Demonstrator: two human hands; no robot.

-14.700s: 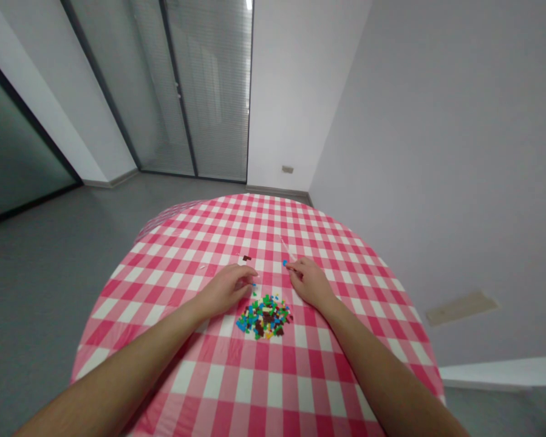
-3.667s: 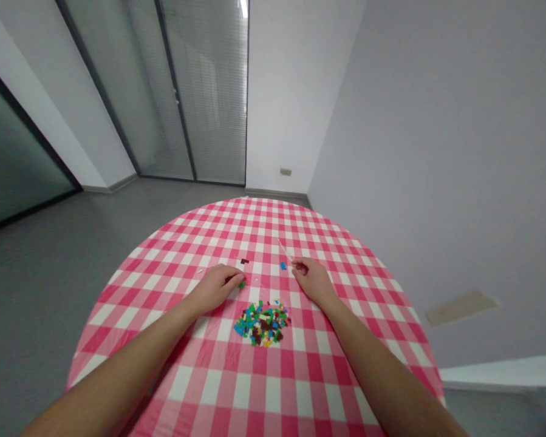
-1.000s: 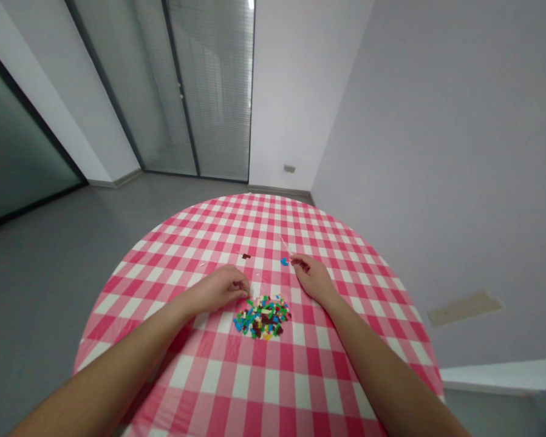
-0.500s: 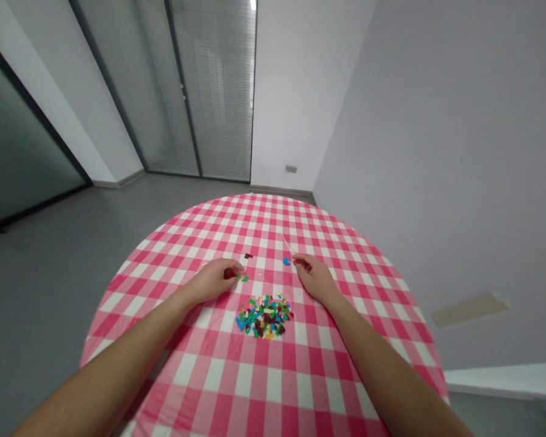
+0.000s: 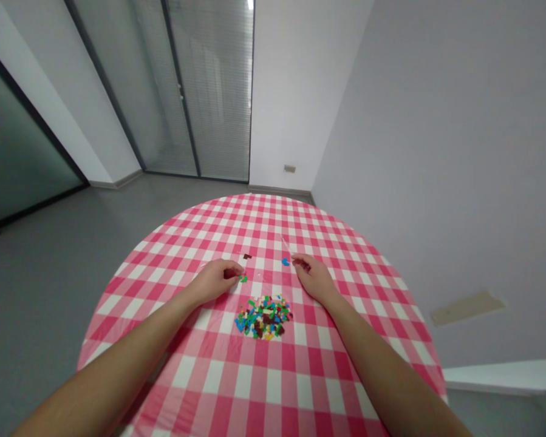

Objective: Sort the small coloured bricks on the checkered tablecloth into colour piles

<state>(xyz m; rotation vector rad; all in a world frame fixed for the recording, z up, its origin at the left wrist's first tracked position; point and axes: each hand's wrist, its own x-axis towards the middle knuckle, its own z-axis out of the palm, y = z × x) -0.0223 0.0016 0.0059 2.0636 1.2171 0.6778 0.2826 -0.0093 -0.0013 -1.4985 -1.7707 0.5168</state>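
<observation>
Already, some green pieces [image 5: 243, 278] lie apart from the mixed pile [image 5: 263, 317] on the table [image 5: 209, 376], beyond its left part, so that colour has a spot outside the mix. The left hand [image 5: 215, 280] has curled fingertips at them; whether it pinches one, I cannot tell. Brown pieces [image 5: 247, 257] lie farther beyond the pile, blue pieces [image 5: 285, 262] beyond its right side. Beside the blue, the right hand [image 5: 313, 276] is loosely curled, its contents unclear.

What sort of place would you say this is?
Probably an office or meeting room: there are framed glass panels with blinds, plain pale walls and a grey floor, though the checked tablecloth looks homelier.
</observation>
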